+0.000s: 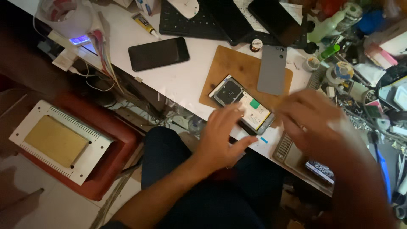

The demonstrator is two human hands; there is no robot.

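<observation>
Both hands' fingertips rest on the opened phone (243, 108), yellow-labelled battery showing.

We see an opened phone (243, 107) lying back-up and slantwise on the brown mat (229, 63), its yellow-labelled battery exposed.

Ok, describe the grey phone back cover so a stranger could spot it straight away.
Find the brown mat on the white table. The grey back cover lies on the mat's far right side, beyond the opened phone. It is plain, matte grey, unlike the glossy black phone further left.
</observation>
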